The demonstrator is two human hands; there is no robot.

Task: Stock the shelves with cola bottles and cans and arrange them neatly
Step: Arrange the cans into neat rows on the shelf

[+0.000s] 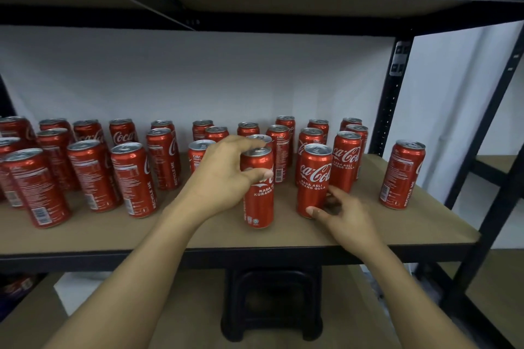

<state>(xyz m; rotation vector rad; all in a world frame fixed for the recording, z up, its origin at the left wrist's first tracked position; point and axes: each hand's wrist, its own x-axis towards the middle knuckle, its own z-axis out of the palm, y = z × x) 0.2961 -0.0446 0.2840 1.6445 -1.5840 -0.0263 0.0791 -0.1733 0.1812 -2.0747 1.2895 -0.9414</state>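
Head view: two hands on two upright cola cans at the shelf front.

The left hand (224, 176) grips the front can (258, 195) near its top, thumb on the label and fingers curled over the rim. The right hand (344, 214) pinches the base of the neighbouring can (314, 176) just to the right. Both cans stand with long axes vertical, tops up and logos facing the camera, on the brown shelf (198, 231). More cans (133, 178) stand in rows behind and to the left, and a lone can (402, 176) stands well apart on the right.
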